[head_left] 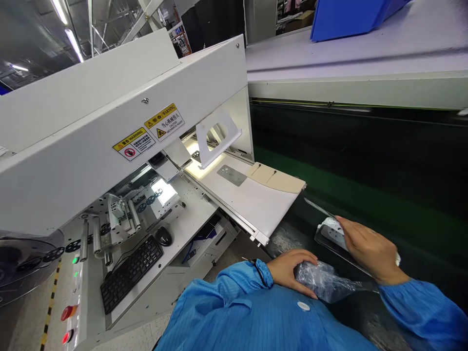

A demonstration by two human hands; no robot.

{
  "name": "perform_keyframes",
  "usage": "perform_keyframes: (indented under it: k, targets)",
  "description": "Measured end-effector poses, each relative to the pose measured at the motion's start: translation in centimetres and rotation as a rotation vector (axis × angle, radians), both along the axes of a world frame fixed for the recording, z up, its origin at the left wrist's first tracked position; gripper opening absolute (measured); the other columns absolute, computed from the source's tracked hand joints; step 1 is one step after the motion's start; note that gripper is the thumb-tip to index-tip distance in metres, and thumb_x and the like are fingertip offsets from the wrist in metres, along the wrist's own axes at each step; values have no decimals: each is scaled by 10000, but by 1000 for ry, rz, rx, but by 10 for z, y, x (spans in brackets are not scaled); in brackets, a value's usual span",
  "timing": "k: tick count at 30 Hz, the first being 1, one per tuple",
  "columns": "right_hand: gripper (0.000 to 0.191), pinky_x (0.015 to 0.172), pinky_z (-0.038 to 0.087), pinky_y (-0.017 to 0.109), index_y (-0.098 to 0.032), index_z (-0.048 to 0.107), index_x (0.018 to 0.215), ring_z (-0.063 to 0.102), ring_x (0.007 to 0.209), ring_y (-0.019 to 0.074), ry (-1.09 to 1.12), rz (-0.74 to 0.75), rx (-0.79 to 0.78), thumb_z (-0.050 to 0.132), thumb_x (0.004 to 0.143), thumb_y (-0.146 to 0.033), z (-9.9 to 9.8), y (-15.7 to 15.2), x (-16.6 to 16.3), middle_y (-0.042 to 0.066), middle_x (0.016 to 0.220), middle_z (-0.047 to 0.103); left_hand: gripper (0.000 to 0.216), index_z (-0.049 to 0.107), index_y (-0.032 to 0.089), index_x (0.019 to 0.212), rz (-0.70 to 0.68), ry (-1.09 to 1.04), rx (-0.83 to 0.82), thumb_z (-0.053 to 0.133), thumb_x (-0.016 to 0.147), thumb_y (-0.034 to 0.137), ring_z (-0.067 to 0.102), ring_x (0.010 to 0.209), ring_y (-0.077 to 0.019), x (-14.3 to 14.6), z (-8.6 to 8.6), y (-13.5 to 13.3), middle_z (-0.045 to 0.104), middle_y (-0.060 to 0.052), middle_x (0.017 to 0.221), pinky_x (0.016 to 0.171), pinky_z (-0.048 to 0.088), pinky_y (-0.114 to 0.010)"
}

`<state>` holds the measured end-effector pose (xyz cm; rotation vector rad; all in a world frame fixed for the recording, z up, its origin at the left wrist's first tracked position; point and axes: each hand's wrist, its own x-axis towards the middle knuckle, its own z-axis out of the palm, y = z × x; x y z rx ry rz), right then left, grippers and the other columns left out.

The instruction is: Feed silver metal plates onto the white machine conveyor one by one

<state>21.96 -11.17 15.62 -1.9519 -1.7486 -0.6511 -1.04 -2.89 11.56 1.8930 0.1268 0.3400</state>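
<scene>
My left hand [294, 270] curls around a crumpled bundle of clear plastic film [323, 282], close to my body. To its right, my right hand [369, 248] grips a thin flat panel [319, 207], seen nearly edge-on and sticking out beyond the fingertips. Just beneath that hand lies a phone-back-shaped panel with round camera holes [332, 234], on a dark tray-like base, partly covered by the hand. On the machine's white conveyor belt [256, 204] rests a similar grey translucent panel [232, 175]. A beige guide plate [276, 178] borders the belt's far side.
A white machine housing [146, 131] with warning labels fills the left. Its lower shelf carries a keyboard [131, 273] and mouse [163, 236]. A dark green belt surface [351, 161] runs along the right. A blue bin [347, 19] sits on the upper shelf [420, 53].
</scene>
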Motion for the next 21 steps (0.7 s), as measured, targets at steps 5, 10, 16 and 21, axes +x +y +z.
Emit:
perform_keyframes:
  k: [5, 10, 16, 21]
  targets:
    - [426, 846, 511, 301, -106, 655, 1174, 658, 1029, 203, -41, 186, -184, 355, 873, -77, 18, 74, -39, 112, 1154, 698, 895, 591, 143, 1109, 4, 51, -17, 846, 389, 609, 554, 1205, -302, 0, 8, 0, 590, -184, 1262, 1077, 403, -467]
    - [440, 795, 539, 362, -86, 644, 1201, 655, 1003, 260, -36, 247, -321, 372, 855, -67, -5, 112, -72, 164, 1169, 680, 863, 592, 179, 1086, -2, 69, -28, 839, 389, 624, 558, 1197, -317, -3, 4, 4, 600, -157, 1244, 1083, 401, -470]
    - [410, 944, 468, 485, -82, 621, 1232, 539, 1201, 342, -14, 270, -396, 395, 944, -266, -23, 118, -98, 204, 1309, 584, 771, 599, 213, 1045, 20, -6, -7, 800, 434, 639, 590, 1134, -344, -7, -5, 8, 635, -123, 1156, 1053, 423, -427]
    - [475, 1046, 361, 538, -141, 551, 1323, 428, 1318, 341, 7, 258, -442, 448, 937, -398, -29, 120, -105, 172, 1416, 496, 702, 612, 265, 1038, 61, 13, -12, 756, 471, 653, 608, 1103, -326, -10, -3, 8, 650, -66, 1117, 1025, 447, -415]
